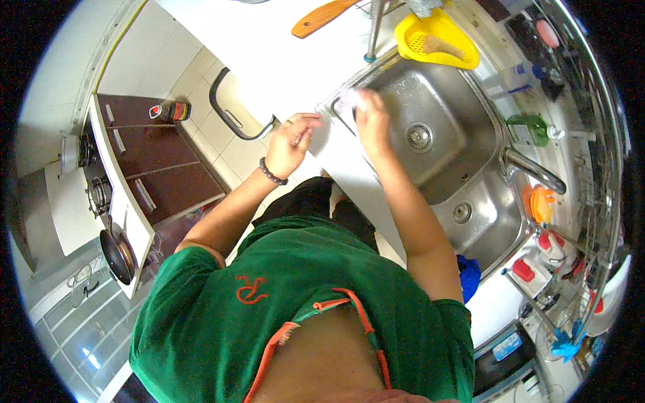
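At the edge of the white counter, my left hand hovers with its fingers loosely bent and a little apart. Nothing shows in it, and a dark beaded bracelet circles its wrist. My right hand is over the near left corner of the steel sink, smeared by motion. A whitish blurred thing shows at its fingertips; its kind cannot be made out. The sink's large basin has a drain and some wet shine.
A yellow strainer basket sits at the sink's far corner. A wooden spatula lies on the counter. The faucet, a green bottle and a blue cloth are around the sink. A bin stands on the floor.
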Demonstrator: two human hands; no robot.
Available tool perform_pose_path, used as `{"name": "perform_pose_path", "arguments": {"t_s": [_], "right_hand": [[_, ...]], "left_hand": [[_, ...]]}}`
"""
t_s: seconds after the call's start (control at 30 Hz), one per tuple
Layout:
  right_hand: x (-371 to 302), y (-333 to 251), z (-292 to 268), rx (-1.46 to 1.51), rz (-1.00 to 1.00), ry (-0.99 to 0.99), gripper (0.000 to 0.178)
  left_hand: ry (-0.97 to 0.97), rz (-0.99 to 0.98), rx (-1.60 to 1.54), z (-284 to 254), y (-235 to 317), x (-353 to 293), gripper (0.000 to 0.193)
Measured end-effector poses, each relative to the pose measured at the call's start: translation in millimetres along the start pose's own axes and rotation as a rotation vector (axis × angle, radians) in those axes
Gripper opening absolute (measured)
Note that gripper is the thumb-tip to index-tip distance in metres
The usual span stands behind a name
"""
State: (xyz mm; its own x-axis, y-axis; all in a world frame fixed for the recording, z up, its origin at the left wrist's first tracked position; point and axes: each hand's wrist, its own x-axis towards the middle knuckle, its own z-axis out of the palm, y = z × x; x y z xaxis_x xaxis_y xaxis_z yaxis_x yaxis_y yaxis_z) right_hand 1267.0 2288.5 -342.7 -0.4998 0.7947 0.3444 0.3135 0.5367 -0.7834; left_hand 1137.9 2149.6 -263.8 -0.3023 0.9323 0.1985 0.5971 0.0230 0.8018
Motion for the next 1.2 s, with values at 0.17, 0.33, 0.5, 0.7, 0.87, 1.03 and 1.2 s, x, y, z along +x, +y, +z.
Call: {"name": "perform_pose_path", "arguments": {"t_s": [0.17,0.33,0.5,0.7,0.87,1.03,1.2], "right_hand": [[29.1,8.5,40.3,-0.32,-0.113,-0.057,0.029],[-19.1,-50.0,50.7,-0.276,-0.188,-0.388,0.026],[-61.2,-48.1,5.6,-0.259,-0.271,-0.537,0.026],[-146.8,-8.8,-119.9,-0.421,0.075,-0.481,0.02],[-93.7,-41.1,-116.3,-0.42,-0.063,-0.068,0.017],[-42.5,-60.7,20.8,-0.33,-0.248,-0.653,0.024],[-113.6,-24.9,-32.8,-0.284,-0.237,-0.432,0.022]], "left_hand": [[0.195,-0.18,-0.061,-28.1,-42.9,2.9,0.015],[0.249,-0.406,-0.285,-42.8,-68.6,15.2,0.016],[0.193,-0.332,-0.378,-20.3,-67.9,39.1,0.015],[0.115,-0.163,-0.153,-3.8,-64.7,53.4,0.013],[0.101,-0.246,-0.31,4.7,-67.2,61.6,0.013],[0.015,-0.149,-0.345,24.9,-39.5,81.0,0.015],[-0.092,-0.1,-0.283,34.7,-19.4,80.1,0.015]]}}
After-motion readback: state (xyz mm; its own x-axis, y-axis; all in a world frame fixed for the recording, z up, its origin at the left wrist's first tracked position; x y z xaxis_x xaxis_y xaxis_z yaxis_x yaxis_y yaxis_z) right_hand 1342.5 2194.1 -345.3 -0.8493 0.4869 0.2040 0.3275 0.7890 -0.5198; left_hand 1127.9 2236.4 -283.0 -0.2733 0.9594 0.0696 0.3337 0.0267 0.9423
